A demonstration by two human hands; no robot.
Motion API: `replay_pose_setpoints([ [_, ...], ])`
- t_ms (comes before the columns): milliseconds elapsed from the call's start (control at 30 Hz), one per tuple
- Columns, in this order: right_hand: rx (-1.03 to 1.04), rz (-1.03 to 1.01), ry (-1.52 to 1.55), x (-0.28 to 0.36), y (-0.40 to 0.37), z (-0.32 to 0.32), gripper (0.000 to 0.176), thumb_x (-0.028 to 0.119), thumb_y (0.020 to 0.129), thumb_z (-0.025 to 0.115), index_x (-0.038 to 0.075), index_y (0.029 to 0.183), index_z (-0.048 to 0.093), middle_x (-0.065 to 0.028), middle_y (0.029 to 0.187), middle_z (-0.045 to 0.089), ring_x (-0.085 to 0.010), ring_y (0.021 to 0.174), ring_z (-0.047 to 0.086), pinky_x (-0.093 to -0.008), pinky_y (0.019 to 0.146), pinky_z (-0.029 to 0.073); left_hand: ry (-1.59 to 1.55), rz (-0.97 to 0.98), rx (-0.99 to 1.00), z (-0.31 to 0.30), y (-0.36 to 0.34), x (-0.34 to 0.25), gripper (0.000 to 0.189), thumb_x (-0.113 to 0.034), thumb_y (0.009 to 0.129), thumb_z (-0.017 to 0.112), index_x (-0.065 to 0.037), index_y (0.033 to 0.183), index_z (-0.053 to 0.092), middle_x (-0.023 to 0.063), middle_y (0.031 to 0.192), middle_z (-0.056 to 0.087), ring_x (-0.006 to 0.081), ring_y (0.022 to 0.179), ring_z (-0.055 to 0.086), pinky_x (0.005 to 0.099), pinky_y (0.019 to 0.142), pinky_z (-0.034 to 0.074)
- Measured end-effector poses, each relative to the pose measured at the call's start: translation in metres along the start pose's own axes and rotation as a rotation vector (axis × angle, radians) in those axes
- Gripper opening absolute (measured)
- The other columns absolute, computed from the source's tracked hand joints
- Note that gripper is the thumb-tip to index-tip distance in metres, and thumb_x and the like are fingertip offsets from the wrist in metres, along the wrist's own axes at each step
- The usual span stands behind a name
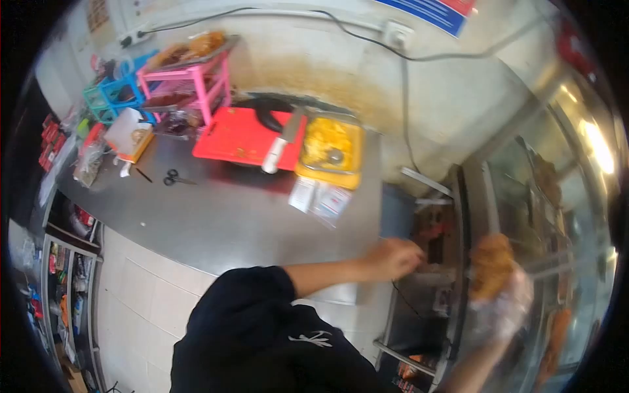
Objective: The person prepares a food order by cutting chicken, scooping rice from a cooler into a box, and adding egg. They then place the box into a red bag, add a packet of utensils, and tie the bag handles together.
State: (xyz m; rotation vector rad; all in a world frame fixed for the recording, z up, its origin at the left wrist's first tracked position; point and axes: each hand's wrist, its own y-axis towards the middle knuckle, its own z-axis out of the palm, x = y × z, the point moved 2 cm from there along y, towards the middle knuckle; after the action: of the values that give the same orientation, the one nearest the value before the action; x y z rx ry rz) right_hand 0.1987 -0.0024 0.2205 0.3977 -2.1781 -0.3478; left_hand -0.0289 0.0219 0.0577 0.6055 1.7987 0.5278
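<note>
The fingers of the right hand (516,298), in a clear glove at the lower right of the frame, are closed around a golden-brown piece of food (491,265), raised beside a glass-sided cabinet (517,170) that fills the right edge. Motion blur softens both hand and food. The left hand (392,260), bare, reaches across to just right of centre, fingers loosely curled; whether anything is in them, I cannot tell. It is near the right end of a steel table (196,223) that spreads over the middle and left of the frame. Near that end of the table, above and left of the left hand, lie two small packets (318,198), just below a yellow tray (331,179) of chopped yellow food (327,139). Left of the tray is a red cutting board (226,134), with a white-handled knife (286,138) lying aslant on its right side. Dark-handled scissors (174,178) lie on the steel left of centre. In the upper left, a pink rack (198,88) carries trays of food, with blue baskets (124,93) beside it and an open box (131,134) in front. Stocked shelves (69,288) stand at the lower left, beside pale floor tiles (141,295).
</note>
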Motion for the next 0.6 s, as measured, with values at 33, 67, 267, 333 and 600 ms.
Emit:
replay_pose_setpoints([
  [33, -0.013, 0.222, 0.403, 0.016, 0.017, 0.064, 0.044, 0.04, 0.084, 0.059, 0.0, 0.103, 0.061, -0.0037, 0.084, 0.058, -0.0129, 0.077, 0.054, -0.0292, 0.067, 0.045, 0.097, -0.137, -0.101, -0.056, -0.024, 0.026, 0.017, -0.016, 0.082, 0.056, -0.003, 0.092, 0.061, 0.0159, 0.083, 0.063, 0.034, 0.078, 0.06, 0.0424, 0.068, 0.048],
  [67, 0.125, 0.211, 0.368, 0.041, 0.034, 0.126, 0.045, 0.04, 0.082, 0.061, 0.001, 0.104, 0.062, -0.0045, 0.086, 0.06, -0.0131, 0.077, 0.055, -0.0298, 0.067, 0.045, 0.215, -0.192, -0.211, -0.112, -0.048, 0.048, 0.017, -0.016, 0.083, 0.056, -0.003, 0.092, 0.061, 0.0161, 0.084, 0.063, 0.0331, 0.078, 0.061, 0.0411, 0.068, 0.048],
  [267, 0.719, 0.091, 0.343, 0.144, 0.098, 0.436, 0.032, 0.024, 0.089, 0.047, 0.004, 0.112, 0.057, -0.01, 0.097, 0.062, -0.0188, 0.09, 0.058, -0.0311, 0.081, 0.045, 0.524, -0.436, -0.664, -0.377, -0.162, 0.085, 0.012, -0.011, 0.085, 0.055, 0.0, 0.09, 0.06, 0.0142, 0.082, 0.059, 0.0254, 0.073, 0.06, 0.0326, 0.065, 0.046],
  [333, 0.585, -0.053, 0.412, 0.16, 0.106, 0.517, 0.03, 0.02, 0.083, 0.052, 0.007, 0.109, 0.059, -0.0096, 0.106, 0.061, -0.0201, 0.097, 0.058, -0.0316, 0.084, 0.045, 0.56, -0.444, -0.684, -0.425, -0.17, 0.084, 0.013, -0.011, 0.085, 0.055, -0.001, 0.091, 0.06, 0.0137, 0.081, 0.059, 0.0257, 0.071, 0.059, 0.0326, 0.064, 0.046],
  [600, 0.508, -0.461, -0.432, 0.156, 0.111, 0.599, 0.038, 0.014, 0.08, 0.049, 0.012, 0.117, 0.054, -0.0106, 0.118, 0.057, -0.0256, 0.106, 0.056, -0.0368, 0.089, 0.045, 0.928, -0.544, -0.218, -0.503, -0.16, 0.134, 0.044, -0.024, 0.073, 0.069, -0.006, 0.111, 0.056, 0.012, 0.108, 0.049, 0.0286, 0.105, 0.046, 0.0421, 0.085, 0.038],
])
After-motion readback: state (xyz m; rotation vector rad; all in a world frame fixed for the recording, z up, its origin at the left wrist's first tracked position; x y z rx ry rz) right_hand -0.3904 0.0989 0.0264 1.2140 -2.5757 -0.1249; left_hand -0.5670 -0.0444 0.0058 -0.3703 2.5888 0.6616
